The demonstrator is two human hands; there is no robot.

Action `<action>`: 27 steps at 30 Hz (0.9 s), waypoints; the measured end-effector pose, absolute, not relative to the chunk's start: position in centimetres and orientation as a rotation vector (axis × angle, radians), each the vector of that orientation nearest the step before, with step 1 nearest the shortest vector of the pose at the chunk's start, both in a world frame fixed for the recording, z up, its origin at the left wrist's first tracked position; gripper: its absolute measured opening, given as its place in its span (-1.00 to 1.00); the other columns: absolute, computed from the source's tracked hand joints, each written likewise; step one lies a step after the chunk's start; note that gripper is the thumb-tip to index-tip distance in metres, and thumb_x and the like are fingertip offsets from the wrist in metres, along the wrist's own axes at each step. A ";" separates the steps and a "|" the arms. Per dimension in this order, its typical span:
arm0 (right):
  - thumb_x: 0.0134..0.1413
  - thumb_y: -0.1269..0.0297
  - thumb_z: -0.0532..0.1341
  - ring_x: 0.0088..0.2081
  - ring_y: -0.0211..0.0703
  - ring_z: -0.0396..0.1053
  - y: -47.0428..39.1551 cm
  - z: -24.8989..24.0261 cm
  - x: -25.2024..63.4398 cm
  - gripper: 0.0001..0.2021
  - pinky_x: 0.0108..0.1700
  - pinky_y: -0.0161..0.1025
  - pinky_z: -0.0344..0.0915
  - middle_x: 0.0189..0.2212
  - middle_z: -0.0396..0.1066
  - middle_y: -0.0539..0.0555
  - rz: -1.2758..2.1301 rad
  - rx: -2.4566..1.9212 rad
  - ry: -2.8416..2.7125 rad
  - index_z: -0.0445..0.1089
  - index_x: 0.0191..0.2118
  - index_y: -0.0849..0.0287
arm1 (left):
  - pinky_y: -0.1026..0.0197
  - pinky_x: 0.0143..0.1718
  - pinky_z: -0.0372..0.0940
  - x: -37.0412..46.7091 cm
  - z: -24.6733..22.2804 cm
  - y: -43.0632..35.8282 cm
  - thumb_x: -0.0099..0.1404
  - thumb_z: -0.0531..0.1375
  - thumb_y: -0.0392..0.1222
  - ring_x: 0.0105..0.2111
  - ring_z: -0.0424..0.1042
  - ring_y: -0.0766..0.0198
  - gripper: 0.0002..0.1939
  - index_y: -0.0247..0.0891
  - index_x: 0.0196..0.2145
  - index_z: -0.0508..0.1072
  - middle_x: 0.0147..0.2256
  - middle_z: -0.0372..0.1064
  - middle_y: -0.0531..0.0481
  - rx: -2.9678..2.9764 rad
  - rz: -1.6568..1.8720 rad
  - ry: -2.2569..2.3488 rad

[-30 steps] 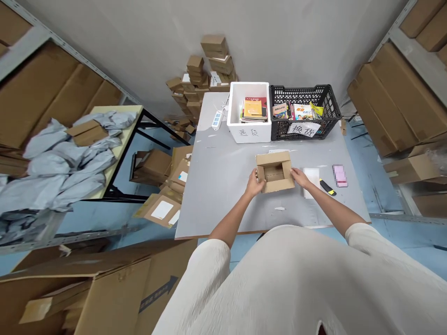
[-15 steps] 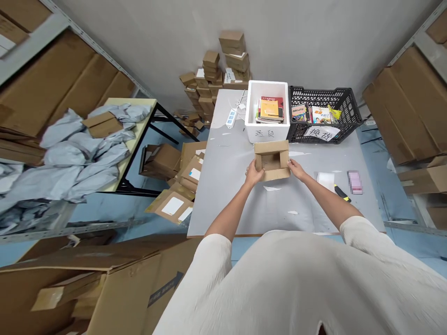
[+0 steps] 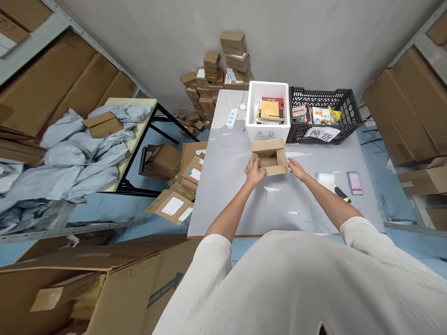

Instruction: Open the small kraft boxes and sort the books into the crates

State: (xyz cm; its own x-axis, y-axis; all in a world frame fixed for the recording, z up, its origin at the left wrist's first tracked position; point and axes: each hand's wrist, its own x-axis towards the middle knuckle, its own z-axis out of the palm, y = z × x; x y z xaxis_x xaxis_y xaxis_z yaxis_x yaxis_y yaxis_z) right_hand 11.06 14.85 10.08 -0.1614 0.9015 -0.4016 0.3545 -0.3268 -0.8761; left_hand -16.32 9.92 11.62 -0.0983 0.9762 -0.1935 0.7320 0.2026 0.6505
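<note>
A small open cardboard box [image 3: 268,146] sits on the grey table in front of the white foam bin, its hollow inside facing up. My left hand [image 3: 254,172] grips the box's left side, the fingers over its near left corner. My right hand [image 3: 296,168] is just off the box's right side, fingers stretched toward it and nothing held. To the right of that hand lie a white pad [image 3: 325,180], a black and yellow box cutter [image 3: 342,193] and a pinkish blurred item [image 3: 355,183].
Behind the box stand a white foam bin [image 3: 268,135] and a black plastic crate [image 3: 324,139], both with books. A power strip [image 3: 232,118] lies at the back left. Grey parcels [image 3: 70,153] cover the side table; cartons [image 3: 174,200] lie on the floor between.
The box has shifted slightly left and tilted. My right hand has let go of its right side, while my left hand has moved slightly and keeps its hold.
</note>
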 end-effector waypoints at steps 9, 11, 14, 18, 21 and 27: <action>0.35 -0.25 0.19 0.26 0.14 0.44 11.9 10.0 18.5 -0.32 0.28 0.12 0.46 0.34 0.44 0.20 1.460 -1.758 -1.301 0.38 0.41 0.00 | -0.31 0.55 -0.15 -8.9 13.1 8.8 0.43 0.18 -0.09 0.60 -0.14 -0.12 -0.32 -0.04 0.47 0.27 0.58 -0.04 -0.13 1.843 0.497 1.760; 0.35 -0.22 0.18 0.25 0.13 0.45 10.7 9.7 21.0 -0.36 0.27 0.12 0.47 0.32 0.45 0.19 1.440 -1.789 -1.288 0.41 0.38 0.00 | -0.31 0.55 -0.14 -6.4 13.1 8.2 0.44 0.17 -0.11 0.59 -0.11 -0.15 -0.35 -0.08 0.45 0.30 0.57 0.00 -0.18 1.893 0.500 1.701; 0.35 -0.17 0.16 0.27 0.11 0.44 8.8 9.0 25.2 -0.39 0.29 0.13 0.44 0.35 0.42 0.19 1.395 -1.877 -1.273 0.42 0.36 0.00 | -0.31 0.54 -0.11 -2.4 12.6 7.2 0.44 0.17 -0.14 0.57 -0.03 -0.18 -0.38 -0.13 0.43 0.33 0.55 0.04 -0.23 1.949 0.480 1.604; 0.32 -0.09 0.20 0.34 0.11 0.39 6.3 8.0 30.7 -0.41 0.38 0.12 0.33 0.42 0.36 0.23 1.333 -2.017 -1.275 0.45 0.34 0.05 | -0.32 0.51 -0.02 2.8 11.0 5.7 0.44 0.16 -0.17 0.54 0.04 -0.16 -0.39 -0.12 0.42 0.35 0.53 0.09 -0.24 1.948 0.383 1.494; 0.31 -0.02 0.22 0.37 0.12 0.37 4.7 7.1 34.0 -0.43 0.43 0.06 0.26 0.42 0.36 0.28 1.301 -2.125 -1.285 0.47 0.32 0.12 | -0.28 0.48 0.08 6.2 9.5 4.8 0.45 0.17 -0.17 0.53 0.08 -0.14 -0.39 -0.10 0.42 0.35 0.52 0.12 -0.22 1.901 0.269 1.434; 0.24 0.11 0.27 0.33 0.15 0.44 3.0 4.7 37.9 -0.52 0.42 0.03 0.28 0.29 0.51 0.21 1.281 -2.218 -1.347 0.55 0.22 0.10 | -0.18 0.48 0.17 11.1 6.7 3.3 0.45 0.16 -0.19 0.50 0.18 -0.09 -0.38 -0.14 0.43 0.34 0.50 0.17 -0.21 1.826 0.128 1.363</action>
